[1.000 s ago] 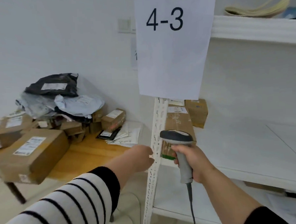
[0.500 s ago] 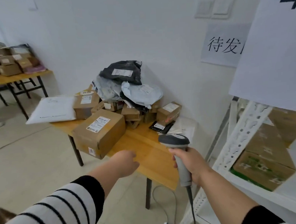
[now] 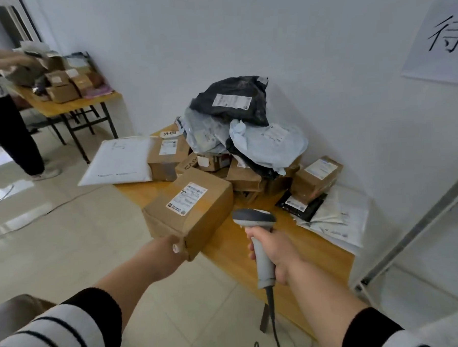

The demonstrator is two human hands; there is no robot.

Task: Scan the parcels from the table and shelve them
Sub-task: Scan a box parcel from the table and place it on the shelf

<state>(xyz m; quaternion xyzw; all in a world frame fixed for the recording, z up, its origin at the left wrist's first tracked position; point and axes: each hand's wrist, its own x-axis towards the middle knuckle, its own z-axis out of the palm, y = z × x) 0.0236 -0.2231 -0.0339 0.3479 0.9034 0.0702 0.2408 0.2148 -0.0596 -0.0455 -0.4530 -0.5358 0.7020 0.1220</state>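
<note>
A large cardboard box with a white label lies at the near edge of the wooden table. My left hand touches the box's near corner with the thumb against it; the fingers are hidden. My right hand grips the handle of a grey barcode scanner, held upright just right of the box with its cable hanging down. Behind the box, several small cartons and grey and black mailer bags are heaped against the wall.
A white padded mailer overhangs the table's left end. The white shelf upright stands at the right. Another person handles parcels at a second table at the far left. Tiled floor lies between.
The view has swung left from the shelf to the table. My left hand has reached forward and now touches the large box's corner. The scanner stays in my right hand.
</note>
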